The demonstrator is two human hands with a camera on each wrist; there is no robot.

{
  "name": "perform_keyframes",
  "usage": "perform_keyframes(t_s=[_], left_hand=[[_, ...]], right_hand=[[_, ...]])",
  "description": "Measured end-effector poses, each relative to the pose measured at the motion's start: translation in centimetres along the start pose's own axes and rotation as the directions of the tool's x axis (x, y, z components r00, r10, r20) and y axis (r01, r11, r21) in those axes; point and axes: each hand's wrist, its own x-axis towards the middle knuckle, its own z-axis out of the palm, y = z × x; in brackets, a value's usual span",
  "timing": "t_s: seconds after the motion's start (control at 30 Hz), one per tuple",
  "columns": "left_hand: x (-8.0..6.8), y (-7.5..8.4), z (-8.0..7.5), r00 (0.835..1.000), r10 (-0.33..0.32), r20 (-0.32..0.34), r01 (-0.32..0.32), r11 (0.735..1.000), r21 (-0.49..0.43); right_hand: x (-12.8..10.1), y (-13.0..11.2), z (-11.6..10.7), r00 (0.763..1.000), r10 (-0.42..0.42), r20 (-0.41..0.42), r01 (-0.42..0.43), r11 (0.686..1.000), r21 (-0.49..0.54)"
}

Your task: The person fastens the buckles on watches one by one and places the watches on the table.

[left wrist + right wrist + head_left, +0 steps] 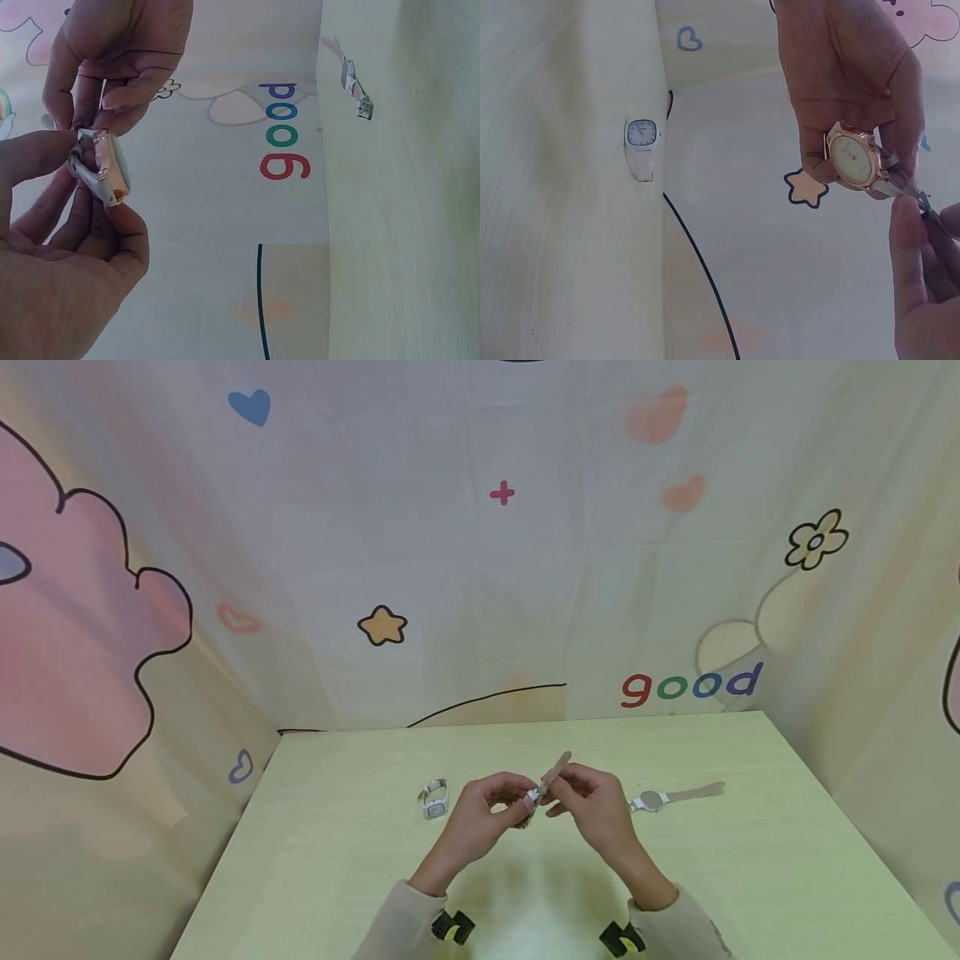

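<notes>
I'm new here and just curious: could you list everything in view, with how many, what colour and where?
Gold-cased watch: one, pale dial, rose-gold case, held up between both hands above the table.
White watch: one, square dial, white strap, resting on the table left of the hands.
Silver watch: one, round silver case, beige strap laid out flat, on the table right of the hands.
Table: one, pale green.
Backdrop cloth: one, cream with hearts, a star, a flower and the word "good", behind and beside the table.
Left hand: one, fingers curled round the gold-cased watch.
Right hand: one, its grip pinching that watch's strap.
</notes>
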Motion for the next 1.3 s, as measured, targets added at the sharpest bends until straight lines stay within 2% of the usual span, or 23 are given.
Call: perform_keyframes(t_s=[0.23,0.53,0.77,1.3], left_hand=[[-0.1,1.0,0.4,0.996,-0.038,-0.078,0.035,0.998,-0.043],[-0.1,1.4,0.7,0.988,-0.039,-0.150,0.040,0.999,0.003],[-0.1,1.0,0.8,0.982,-0.022,-0.190,0.015,0.999,-0.038],[0.1,0.7,1.1,0.975,-0.034,-0.220,0.020,0.998,-0.066]], right_hand=[[-0.1,-0.1,-0.1,0.995,-0.095,0.014,0.094,0.994,0.049],[-0.3,-0.2,-0.1,0.990,-0.141,-0.022,0.142,0.988,0.066],[-0.3,-0.2,-0.1,0.992,-0.125,-0.015,0.126,0.987,0.101],[-0.5,-0.2,0.3,0.996,-0.083,-0.028,0.085,0.995,0.047]])
